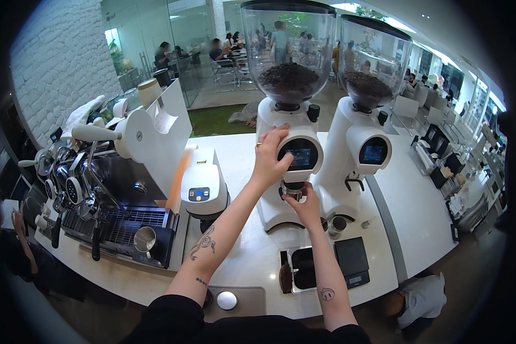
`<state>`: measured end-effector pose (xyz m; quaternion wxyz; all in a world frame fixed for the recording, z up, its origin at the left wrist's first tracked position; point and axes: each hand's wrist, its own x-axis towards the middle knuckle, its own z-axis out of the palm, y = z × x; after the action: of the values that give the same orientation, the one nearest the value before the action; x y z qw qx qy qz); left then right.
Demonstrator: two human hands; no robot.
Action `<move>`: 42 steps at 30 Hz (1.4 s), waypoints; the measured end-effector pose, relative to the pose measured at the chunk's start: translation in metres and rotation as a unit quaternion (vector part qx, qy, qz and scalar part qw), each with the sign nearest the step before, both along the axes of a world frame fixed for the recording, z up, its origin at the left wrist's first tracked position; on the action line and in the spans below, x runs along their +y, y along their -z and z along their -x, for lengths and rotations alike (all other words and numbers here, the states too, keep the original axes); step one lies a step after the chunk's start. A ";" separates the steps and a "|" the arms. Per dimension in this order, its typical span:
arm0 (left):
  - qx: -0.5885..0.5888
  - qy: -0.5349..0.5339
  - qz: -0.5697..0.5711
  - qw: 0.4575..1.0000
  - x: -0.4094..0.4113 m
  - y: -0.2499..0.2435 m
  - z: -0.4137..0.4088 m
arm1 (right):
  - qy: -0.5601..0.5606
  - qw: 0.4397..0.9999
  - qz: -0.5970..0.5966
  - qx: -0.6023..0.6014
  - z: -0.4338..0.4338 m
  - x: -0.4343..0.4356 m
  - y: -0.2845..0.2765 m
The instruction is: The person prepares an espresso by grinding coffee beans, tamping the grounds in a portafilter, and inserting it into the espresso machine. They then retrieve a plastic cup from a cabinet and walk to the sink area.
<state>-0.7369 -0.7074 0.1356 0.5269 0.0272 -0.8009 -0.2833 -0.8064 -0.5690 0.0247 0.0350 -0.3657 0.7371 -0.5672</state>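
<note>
My left hand (271, 157) rests on the head of a white coffee grinder (268, 116), its thumb at the lit round display (302, 155). Below the spout, my right hand (304, 204) grips a small metal dosing cup (293, 191) by its side. Dark beans fill the bottom of the clear hopper (289, 79) above. A second white grinder (339, 142) with its own bean hopper stands to the right. Near my right forearm are a metal cup (337, 225) and a black scale (351, 260).
An espresso machine (155, 172) with a steel pitcher (145, 239) on its tray stands left. Beside it is a white countertop device (203, 185). A sunken bin (303, 268), a brush (286, 277) and a mat (245, 296) lie nearer. People are at far left and lower right.
</note>
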 end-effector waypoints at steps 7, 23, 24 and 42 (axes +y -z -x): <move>0.012 0.000 0.002 1.000 0.001 0.000 0.002 | -0.002 1.000 0.006 0.014 0.001 0.001 0.000; -0.005 0.012 -0.015 1.000 -0.001 0.004 0.004 | -0.005 1.000 0.005 -0.001 0.000 0.001 0.001; -0.003 0.015 -0.017 1.000 0.000 0.004 0.005 | 0.001 1.000 0.004 0.004 0.002 0.001 0.003; -0.011 0.009 -0.012 1.000 -0.001 0.003 0.001 | -0.003 1.000 -0.015 -0.007 -0.006 0.003 -0.010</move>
<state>-0.7377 -0.7084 0.1329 0.5149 0.0295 -0.8037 -0.2968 -0.8004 -0.5657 0.0348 0.0468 -0.3637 0.7439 -0.5588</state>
